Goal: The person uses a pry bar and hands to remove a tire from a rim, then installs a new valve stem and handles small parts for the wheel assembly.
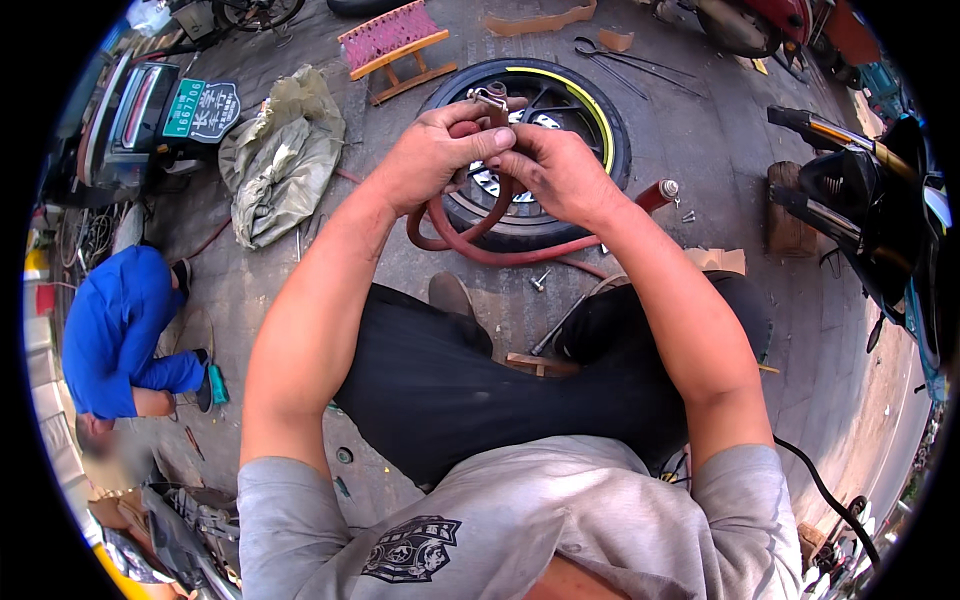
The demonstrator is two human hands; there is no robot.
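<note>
My left hand (432,152) and my right hand (560,170) are both closed on a red rubber hose (470,235) that loops down below them. The hose's metal fitting (488,98) sticks up between my thumbs. Straight beyond my hands a scooter wheel (590,105) with a black tyre and a yellow rim stripe lies flat on the concrete. The hose's far end (660,192) lies to the right of the tyre.
A small wooden stool with a pink seat (395,45) and a crumpled grey-green tarp (285,155) lie beyond on the left. A person in blue (125,330) crouches at far left. A black scooter (870,210) stands right. Bolts (540,280) and long tools (630,62) lie about.
</note>
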